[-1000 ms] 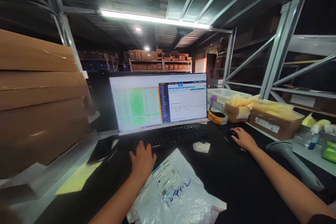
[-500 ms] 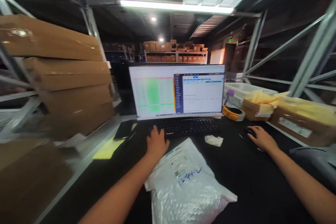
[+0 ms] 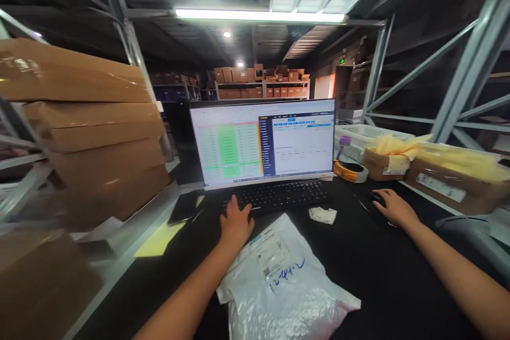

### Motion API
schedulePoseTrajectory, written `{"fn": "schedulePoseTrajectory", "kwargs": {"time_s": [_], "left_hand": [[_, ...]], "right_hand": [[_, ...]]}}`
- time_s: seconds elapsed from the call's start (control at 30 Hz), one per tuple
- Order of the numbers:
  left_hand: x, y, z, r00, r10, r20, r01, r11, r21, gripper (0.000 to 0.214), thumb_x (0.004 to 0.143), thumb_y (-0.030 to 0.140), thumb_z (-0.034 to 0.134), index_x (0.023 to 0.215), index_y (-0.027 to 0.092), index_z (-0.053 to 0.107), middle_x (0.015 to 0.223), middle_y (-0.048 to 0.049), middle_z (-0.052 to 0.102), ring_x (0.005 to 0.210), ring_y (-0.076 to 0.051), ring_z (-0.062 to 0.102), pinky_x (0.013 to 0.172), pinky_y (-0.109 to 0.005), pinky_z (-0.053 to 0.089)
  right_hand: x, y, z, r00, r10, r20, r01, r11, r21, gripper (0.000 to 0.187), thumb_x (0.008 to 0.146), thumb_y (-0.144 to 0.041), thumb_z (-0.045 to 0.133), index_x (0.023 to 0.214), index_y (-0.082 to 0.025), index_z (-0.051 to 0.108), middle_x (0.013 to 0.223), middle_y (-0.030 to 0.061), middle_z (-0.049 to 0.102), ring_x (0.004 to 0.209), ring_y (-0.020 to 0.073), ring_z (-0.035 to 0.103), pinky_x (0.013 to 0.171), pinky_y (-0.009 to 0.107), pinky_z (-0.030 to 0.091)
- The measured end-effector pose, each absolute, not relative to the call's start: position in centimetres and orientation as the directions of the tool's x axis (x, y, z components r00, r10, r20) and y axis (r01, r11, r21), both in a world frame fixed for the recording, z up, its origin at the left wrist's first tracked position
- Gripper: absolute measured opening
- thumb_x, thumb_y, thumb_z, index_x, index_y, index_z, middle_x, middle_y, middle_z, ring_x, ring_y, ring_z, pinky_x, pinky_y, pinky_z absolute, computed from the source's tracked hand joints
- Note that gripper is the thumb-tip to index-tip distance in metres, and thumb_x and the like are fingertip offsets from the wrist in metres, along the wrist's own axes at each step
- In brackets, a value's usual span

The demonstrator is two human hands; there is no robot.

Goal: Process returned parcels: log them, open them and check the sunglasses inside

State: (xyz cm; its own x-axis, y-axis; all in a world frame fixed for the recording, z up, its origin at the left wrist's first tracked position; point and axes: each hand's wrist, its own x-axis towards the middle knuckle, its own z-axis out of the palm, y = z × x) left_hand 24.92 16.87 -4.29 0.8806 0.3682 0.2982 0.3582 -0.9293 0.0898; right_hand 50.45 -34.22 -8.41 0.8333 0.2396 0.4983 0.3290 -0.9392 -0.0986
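In the head view, the left hand rests with its fingers spread loosely on the left end of the black keyboard, gripping nothing. The right hand lies curled over a dark mouse on the black worktop, to the right of the keyboard; how tightly the fingers close on the mouse cannot be told. A lit monitor stands just behind the keyboard. A white plastic mailer bag with a printed label lies on the worktop just beside the left wrist. A crumpled white scrap sits between keyboard and mouse. A roll of tape and open cardboard boxes stand to the right; stacked flat cartons fill the shelf at left
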Motion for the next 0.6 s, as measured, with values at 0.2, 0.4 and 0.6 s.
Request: {"fn": "schedulePoseTrajectory", "kwargs": {"time_s": [0.2, 0.4, 0.6], "left_hand": [[25.3, 16.9, -5.0, 0.870, 0.323, 0.371, 0.358, -0.934, -0.025, 0.046, 0.094, 0.029, 0.051, 0.140, 0.026, 0.055, 0.161, -0.0220, 0.027, 0.144, -0.037, 0.034, 0.111, -0.058, 0.032], [25.4, 17.1, -5.2, 0.875, 0.331, 0.352, 0.364, -0.931, -0.031, 0.046, 0.096, 0.030, 0.047, 0.142, 0.026, 0.054, 0.157, -0.0239, 0.032, 0.142, -0.036, 0.037, 0.108, -0.059, 0.036], [25.5, 17.0, -5.1, 0.879, 0.332, 0.342, 0.367, -0.929, -0.040, 0.047, 0.097, 0.030, 0.046, 0.143, 0.026, 0.052, 0.157, -0.0243, 0.033, 0.141, -0.037, 0.039, 0.108, -0.059, 0.036]], "right_hand": [[49.5, -33.3, -7.5, 0.837, 0.223, 0.499, 0.315, -0.943, -0.106, 0.045, 0.088, -0.038, 0.051, 0.130, -0.025, 0.062, 0.130, 0.0109, 0.060, 0.117, 0.0257, 0.060, 0.103, 0.039, 0.046], [48.3, -32.8, -6.6, 0.861, 0.202, 0.468, 0.284, -0.952, -0.112, 0.045, 0.090, -0.040, 0.050, 0.131, -0.027, 0.062, 0.132, 0.0096, 0.058, 0.112, 0.0265, 0.062, 0.096, 0.040, 0.050], [48.3, -32.6, -6.6, 0.853, 0.218, 0.474, 0.301, -0.948, -0.106, 0.044, 0.089, -0.035, 0.050, 0.129, -0.024, 0.064, 0.130, 0.0109, 0.059, 0.114, 0.0251, 0.061, 0.101, 0.039, 0.047]]}}
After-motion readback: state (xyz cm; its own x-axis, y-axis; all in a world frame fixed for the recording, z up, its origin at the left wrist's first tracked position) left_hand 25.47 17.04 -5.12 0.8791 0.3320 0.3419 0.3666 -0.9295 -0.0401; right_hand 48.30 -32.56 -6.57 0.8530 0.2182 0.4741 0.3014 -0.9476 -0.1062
